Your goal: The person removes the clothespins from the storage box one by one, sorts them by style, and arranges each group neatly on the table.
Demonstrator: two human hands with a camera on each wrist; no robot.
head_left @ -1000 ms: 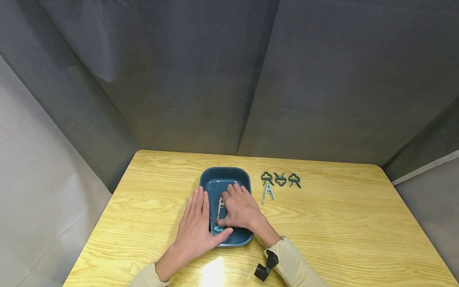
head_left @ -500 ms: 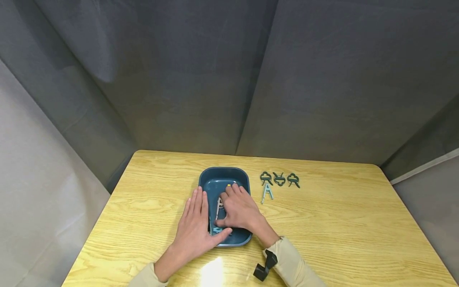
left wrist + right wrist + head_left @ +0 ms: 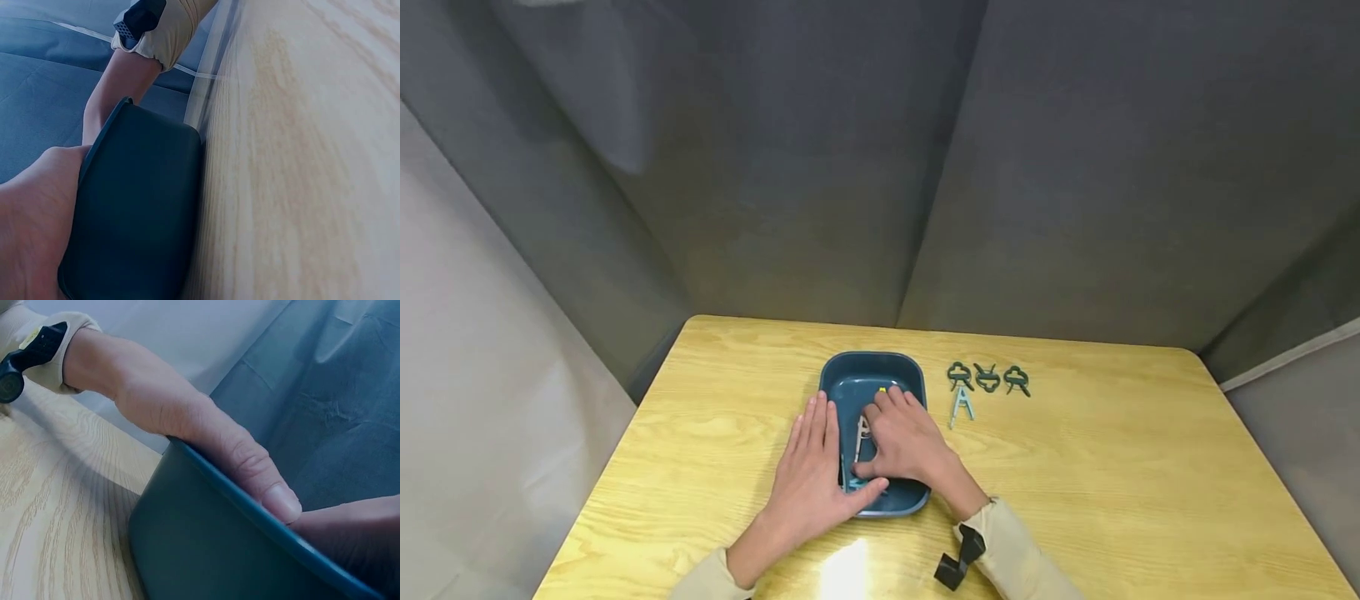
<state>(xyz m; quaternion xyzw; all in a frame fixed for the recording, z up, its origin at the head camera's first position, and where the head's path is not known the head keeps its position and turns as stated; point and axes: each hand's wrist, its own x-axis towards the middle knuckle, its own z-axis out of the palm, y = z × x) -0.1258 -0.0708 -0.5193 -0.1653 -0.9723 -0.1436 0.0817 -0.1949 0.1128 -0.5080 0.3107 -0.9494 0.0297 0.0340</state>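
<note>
A dark blue plastic tray (image 3: 871, 358) sits on the table with both hands at it. My left hand (image 3: 808, 471) rests along its left side, fingers straight and together, thumb across the near rim; the left wrist view shows this hand (image 3: 37, 219) against the rim. Inside the tray is my right hand (image 3: 906, 442), its thumb beside the lower end of a beige spring clip (image 3: 861, 437). Whether it holds the clip is hidden. A light blue clip (image 3: 855, 483) lies near the thumbs, partly covered. Something small and yellow (image 3: 882, 389) shows beyond the right fingers.
To the tray's right, three dark green clips (image 3: 988, 379) stand in a row on the wooden table (image 3: 1112, 467). A light blue A-shaped clip (image 3: 962, 407) lies below the leftmost one. Grey curtains (image 3: 790, 167) enclose the table's back and sides.
Both hands keep almost the same pose and place. The whole view shifts slightly; the tray and clips have not visibly moved.
</note>
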